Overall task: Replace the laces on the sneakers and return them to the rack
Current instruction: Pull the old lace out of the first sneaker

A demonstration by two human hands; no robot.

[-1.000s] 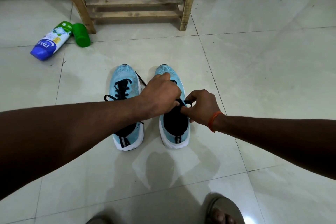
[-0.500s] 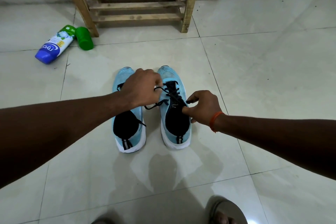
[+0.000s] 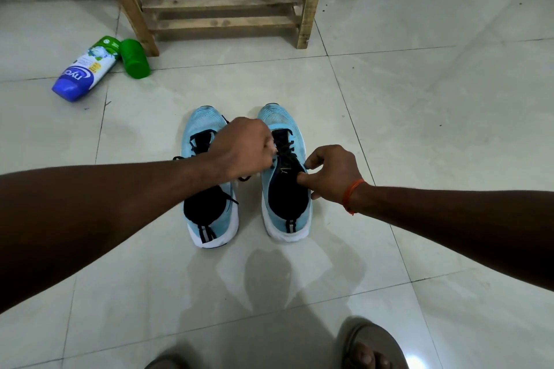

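sneakers (image 3: 209,220), a pale blue pair with white soles and black linings, stand side by side on the tiled floor (image 3: 419,99), toes pointing at the wooden rack (image 3: 221,3) by the wall and well apart from it. both of the person's arms reach in over the pair. the left hand (image 3: 242,150) hangs over the gap between the shoes with its fingers curled in on the black lace (image 3: 284,148) of the right-hand shoe; a loose end of lace shows just under the fist. the right hand (image 3: 332,174), with an orange thread (image 3: 352,195) round the wrist, pinches the same lace at the outer edge of that shoe, thumb against the black collar. the other shoe has its lace partly threaded. a blue and white bottle (image 3: 85,69) lies on its side near the rack's leg, touching a green cap (image 3: 135,58). a sandalled foot (image 3: 371,347) shows at the bottom edge
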